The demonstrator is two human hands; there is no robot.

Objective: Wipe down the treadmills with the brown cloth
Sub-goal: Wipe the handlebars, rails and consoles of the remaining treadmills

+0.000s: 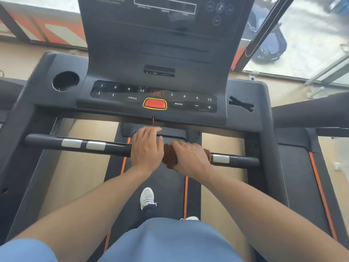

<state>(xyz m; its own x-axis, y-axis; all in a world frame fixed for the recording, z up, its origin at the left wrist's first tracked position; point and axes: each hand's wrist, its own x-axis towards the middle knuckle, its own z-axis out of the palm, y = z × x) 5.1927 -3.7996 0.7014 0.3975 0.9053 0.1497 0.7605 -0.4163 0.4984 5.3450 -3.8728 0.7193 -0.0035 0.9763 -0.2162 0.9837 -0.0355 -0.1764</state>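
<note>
I stand on a black treadmill with orange stripes along its belt. Its black front handlebar with silver sensor pads runs across in front of me. The brown cloth is wrapped around the bar near its middle. My right hand grips the cloth around the bar. My left hand lies over the bar just left of the cloth, fingers draped forward over it. The console with its red stop button sits above the bar.
A round cup holder is at the console's left, a slotted recess at its right. Another treadmill's deck lies to the right. A window with a blue car outside is beyond. My shoe is on the belt.
</note>
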